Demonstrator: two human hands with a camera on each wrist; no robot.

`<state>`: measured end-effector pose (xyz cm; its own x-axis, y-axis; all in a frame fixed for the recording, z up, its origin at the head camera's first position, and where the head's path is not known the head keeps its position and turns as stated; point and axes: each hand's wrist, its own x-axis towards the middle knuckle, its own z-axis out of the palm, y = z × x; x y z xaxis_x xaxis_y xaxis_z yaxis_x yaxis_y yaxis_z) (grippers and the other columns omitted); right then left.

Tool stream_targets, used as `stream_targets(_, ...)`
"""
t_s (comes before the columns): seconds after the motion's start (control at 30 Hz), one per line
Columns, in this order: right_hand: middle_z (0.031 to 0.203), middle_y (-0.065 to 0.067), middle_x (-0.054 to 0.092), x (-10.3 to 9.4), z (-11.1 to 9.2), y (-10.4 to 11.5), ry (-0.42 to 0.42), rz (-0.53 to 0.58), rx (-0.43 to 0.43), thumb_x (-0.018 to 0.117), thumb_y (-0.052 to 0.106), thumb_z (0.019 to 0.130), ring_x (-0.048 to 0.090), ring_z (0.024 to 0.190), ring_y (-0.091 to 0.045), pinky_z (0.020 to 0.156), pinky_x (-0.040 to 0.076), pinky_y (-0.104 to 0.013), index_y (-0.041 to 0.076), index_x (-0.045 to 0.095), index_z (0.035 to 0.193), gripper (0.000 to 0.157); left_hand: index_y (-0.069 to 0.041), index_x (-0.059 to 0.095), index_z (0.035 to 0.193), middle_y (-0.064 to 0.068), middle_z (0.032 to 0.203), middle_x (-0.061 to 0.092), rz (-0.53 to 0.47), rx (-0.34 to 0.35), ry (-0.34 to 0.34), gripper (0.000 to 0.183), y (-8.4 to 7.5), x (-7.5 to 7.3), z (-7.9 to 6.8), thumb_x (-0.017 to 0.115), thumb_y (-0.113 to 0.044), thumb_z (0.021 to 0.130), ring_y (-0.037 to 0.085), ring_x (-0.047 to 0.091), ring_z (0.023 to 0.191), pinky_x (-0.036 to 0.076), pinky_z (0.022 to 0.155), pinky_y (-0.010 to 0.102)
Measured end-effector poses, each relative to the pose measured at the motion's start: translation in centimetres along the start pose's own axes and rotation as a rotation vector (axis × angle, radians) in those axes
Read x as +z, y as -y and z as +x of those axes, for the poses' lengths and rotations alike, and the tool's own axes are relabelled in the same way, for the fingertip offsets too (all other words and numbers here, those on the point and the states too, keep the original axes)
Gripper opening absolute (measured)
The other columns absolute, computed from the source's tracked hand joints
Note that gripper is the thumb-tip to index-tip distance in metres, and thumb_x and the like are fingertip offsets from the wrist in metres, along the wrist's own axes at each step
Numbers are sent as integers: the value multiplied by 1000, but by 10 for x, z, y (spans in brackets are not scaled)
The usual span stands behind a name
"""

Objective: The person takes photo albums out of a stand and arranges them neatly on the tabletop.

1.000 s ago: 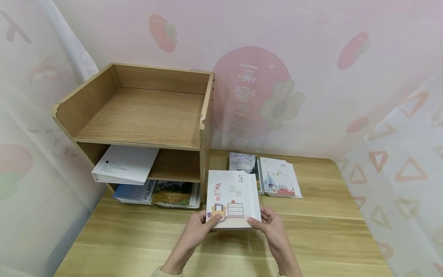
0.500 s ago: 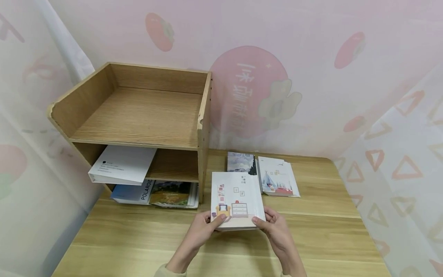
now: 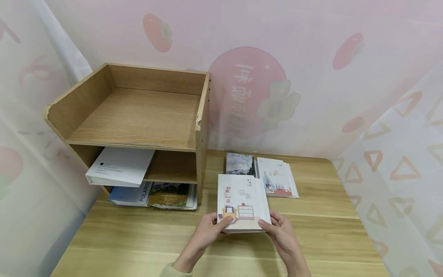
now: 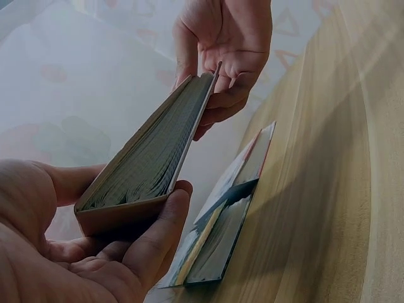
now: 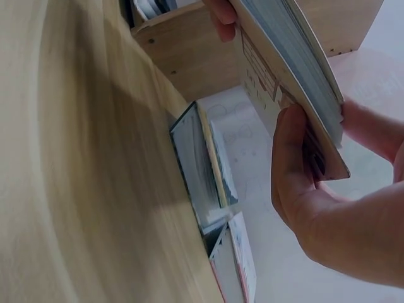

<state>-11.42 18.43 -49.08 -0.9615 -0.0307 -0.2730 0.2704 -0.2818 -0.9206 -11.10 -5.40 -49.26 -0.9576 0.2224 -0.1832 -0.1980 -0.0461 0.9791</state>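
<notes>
Book (image 3: 243, 204) gripped at its near end, left hand (image 3: 209, 230) one side, right hand (image 3: 282, 233) the other, likely to keep it steady above the tabletop (image 3: 138, 238).

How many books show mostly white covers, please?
3: white furniture-print book in left hand and right hand; white lettered book on middle wooden shelf; white tent-print book on wooden table. More may be hidden.

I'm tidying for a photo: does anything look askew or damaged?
Yes: the white book on the middle shelf sits askew, jutting past its front edge. The right-hand wooden side panel also looks chipped in front.
</notes>
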Motion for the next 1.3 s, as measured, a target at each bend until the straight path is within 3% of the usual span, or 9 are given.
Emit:
stream_targets(0.2, 116, -27, 62, -15, -5, -6, -7, -2, 34, 64, -15, 85, 66, 95, -24, 79, 56, -29, -21, 39, 134, 55, 10, 67, 109, 12, 91, 71, 12, 10, 49, 31, 4, 8, -1, 67, -17, 96, 19, 66, 72, 58, 69, 41)
stream_targets(0.33, 115, -24, 64, -22, -8, -7, -29, 6, 64, 64, -14, 86, 65, 96, -23, 80, 56, -29, -20, 39, 134, 55, 9, 67, 111, 11, 93, 71, 11, -20, 74, 29, 6, 14, -1, 67, -17, 96, 21, 66, 74, 58, 71, 44)
stream_targets(0.47, 119, -24, 62, -29, -12, -7, -28, -1, 74, 64, -12, 87, 65, 99, -23, 83, 55, -29, -18, 36, 138, 59, 6, 68, 111, 8, 92, 70, 25, -49, 86, 28, 10, 20, 0, 67, -18, 96, 20, 65, 75, 58, 69, 40)
stream_targets(0.83, 122, -22, 62, -51, -16, -5, -28, -44, 89, 67, -8, 87, 64, 103, -23, 86, 55, -29, -15, 33, 141, 64, 6, 68, 109, 8, 89, 70, 13, -22, 108, 24, 18, 36, 9, 67, -13, 95, 18, 65, 74, 59, 70, 41)
stream_targets(1.03, 129, -27, 55, -63, -20, -6, 10, -103, 60, 69, -7, 86, 61, 108, -23, 89, 54, -31, -16, 29, 143, 69, 7, 69, 107, 11, 89, 71, -22, -26, 139, 22, 19, 42, 7, 69, -11, 94, 19, 67, 74, 60, 71, 41)
stream_targets(1.3, 126, -23, 58, -78, -24, -4, 129, -76, 54, 65, -14, 85, 62, 108, -23, 93, 51, -33, -22, 18, 142, 75, 6, 70, 106, 11, 90, 72, -28, -26, 159, 21, 20, 46, 6, 69, -12, 94, 19, 67, 75, 59, 74, 48)
